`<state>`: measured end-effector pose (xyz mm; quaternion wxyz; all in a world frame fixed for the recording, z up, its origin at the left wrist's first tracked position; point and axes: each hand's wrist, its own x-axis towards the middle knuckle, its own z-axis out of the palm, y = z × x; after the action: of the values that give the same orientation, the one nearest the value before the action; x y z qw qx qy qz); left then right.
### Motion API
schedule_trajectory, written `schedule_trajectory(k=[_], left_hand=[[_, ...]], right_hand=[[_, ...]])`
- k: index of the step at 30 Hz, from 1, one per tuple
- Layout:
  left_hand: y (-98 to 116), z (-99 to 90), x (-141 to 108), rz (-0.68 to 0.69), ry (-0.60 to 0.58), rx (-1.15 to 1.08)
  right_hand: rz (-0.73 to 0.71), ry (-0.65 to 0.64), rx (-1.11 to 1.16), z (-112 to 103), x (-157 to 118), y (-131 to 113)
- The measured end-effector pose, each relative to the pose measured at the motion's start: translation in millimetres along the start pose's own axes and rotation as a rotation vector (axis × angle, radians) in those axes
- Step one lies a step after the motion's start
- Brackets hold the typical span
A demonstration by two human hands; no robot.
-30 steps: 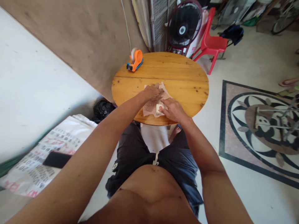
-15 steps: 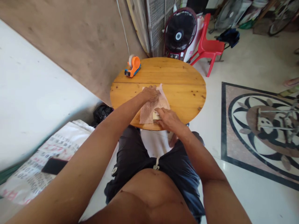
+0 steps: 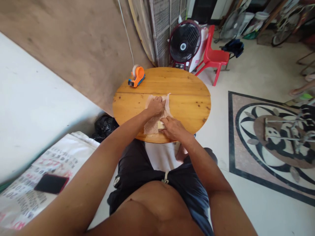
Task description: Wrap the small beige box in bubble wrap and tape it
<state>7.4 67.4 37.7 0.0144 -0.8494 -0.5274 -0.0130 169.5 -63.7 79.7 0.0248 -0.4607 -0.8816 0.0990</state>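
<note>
A pinkish translucent sheet, which looks like bubble wrap [image 3: 151, 127], lies on the round wooden table [image 3: 189, 85] near its front edge. On the upper part of the sheet rests my left hand [image 3: 156, 105], its fingers bent and pressed on the wrap; whether they pinch it is too small to tell. My right hand [image 3: 173, 127] is closed round the right side of a small pale block [image 3: 161, 126], which sits on the sheet's lower right. The palm hides part of that block. At the table's back left stands an orange tape dispenser [image 3: 138, 77].
Behind the table are a dark red fan [image 3: 185, 42] and a red chair [image 3: 214, 54]. A phone [image 3: 51, 183] lies on printed white sacks [image 3: 81, 144] at the left, near a black plastic bag [image 3: 104, 126]. A wall borders the left side.
The whole view has shifted, so the table sits slightly lower and further left. My left hand has changed its pose slightly on the wrap. My right hand keeps its hold on the block.
</note>
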Motion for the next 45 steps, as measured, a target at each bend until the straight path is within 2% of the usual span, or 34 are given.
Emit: schedule_trajectory(k=[5, 11, 18, 25, 30, 37, 45], left_hand=[[5.7, -4.3, -5.4, -0.063, 0.016, -0.026], [15.1, -1.3, -18.7, -0.061, 0.074, -0.016], [15.3, 1.7, -18.9, -0.037, 0.069, -0.022], [15.9, 3.7, -20.1, -0.049, 0.066, -0.031], [15.1, 6.4, -19.7, -0.053, 0.081, -0.069], [13.0, 4.0, -16.5, -0.113, -0.053, -0.139], [13.0, 2.8, -15.1, -0.122, -0.096, -0.142]], right_hand=[[0.034, 0.043, 0.056, 5.2, -2.1, 2.8], [0.034, 0.110, 0.060, 20.4, -3.5, 3.0], [0.055, 0.306, 0.090, 49.4, -12.5, -1.6], [0.007, 0.452, 0.121, 72.7, -15.2, 7.3], [0.021, 0.434, 0.125, 74.8, -16.3, 5.5], [0.052, 0.412, 0.093, 69.5, -16.7, 0.2], [0.025, 0.425, 0.099, 69.6, -17.8, -0.2]])
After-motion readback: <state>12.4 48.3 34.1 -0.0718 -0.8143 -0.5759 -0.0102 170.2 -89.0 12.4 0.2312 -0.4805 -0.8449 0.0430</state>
